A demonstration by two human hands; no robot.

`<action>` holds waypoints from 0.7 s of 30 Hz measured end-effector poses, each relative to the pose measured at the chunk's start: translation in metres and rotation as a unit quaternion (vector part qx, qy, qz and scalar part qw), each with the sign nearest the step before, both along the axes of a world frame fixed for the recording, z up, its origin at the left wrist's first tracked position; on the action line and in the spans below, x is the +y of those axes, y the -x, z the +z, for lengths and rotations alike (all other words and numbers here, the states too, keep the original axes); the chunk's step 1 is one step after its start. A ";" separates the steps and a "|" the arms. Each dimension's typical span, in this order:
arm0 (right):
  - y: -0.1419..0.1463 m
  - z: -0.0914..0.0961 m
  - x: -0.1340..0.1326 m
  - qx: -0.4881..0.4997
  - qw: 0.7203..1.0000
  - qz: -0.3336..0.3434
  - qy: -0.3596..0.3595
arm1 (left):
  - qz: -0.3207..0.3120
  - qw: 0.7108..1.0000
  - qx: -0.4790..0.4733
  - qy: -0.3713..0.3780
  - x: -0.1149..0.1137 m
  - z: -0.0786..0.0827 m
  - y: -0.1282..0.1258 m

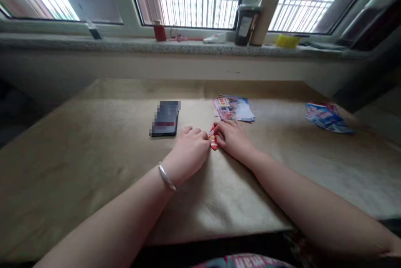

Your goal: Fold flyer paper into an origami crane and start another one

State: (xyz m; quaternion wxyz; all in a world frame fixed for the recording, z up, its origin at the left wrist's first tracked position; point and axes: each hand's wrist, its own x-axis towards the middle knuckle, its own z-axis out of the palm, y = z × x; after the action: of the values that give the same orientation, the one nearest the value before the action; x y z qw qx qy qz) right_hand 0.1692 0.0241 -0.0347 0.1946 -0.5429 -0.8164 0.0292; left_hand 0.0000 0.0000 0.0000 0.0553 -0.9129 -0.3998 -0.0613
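Note:
A small red printed piece of paper or wrapper point(214, 142), with yellow and white marks, lies on the table between my hands. My left hand point(190, 151), with a silver bangle at the wrist, is closed, its thumb side and fingertips at the piece's left edge. From the other side my right hand point(234, 139) has curled fingers pressed on its right edge and upper part. Part of the piece is hidden under the fingers. Just beyond my right fingertips lies a loose stack of colourful printed sheets point(239, 108).
A dark phone point(165, 120), partly blurred out, lies beyond my left hand. More blue and red printed sheets point(327, 117) are spread at the right of the beige table point(94, 147). A windowsill point(125, 44) behind holds a red container point(159, 32), a dark bottle-like container point(246, 26) and a yellow item point(287, 41).

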 end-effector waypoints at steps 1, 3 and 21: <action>-0.001 -0.001 0.000 0.002 1.000 -0.001 0.001 | -0.001 1.000 -0.001 0.002 0.000 0.000 0.001; -0.003 -0.002 0.001 0.005 1.000 -0.005 0.007 | -0.001 1.000 -0.005 0.005 0.001 -0.001 0.003; -0.011 -0.004 -0.002 -0.064 0.996 -0.005 0.056 | -0.046 0.997 -0.048 0.035 0.013 -0.003 0.013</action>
State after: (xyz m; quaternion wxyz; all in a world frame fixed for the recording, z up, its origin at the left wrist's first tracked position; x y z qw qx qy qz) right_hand 0.1799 0.0221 -0.0383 0.1115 -0.5579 -0.8215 0.0389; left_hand -0.0133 0.0129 -0.0025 0.0011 -0.9277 -0.3614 -0.0931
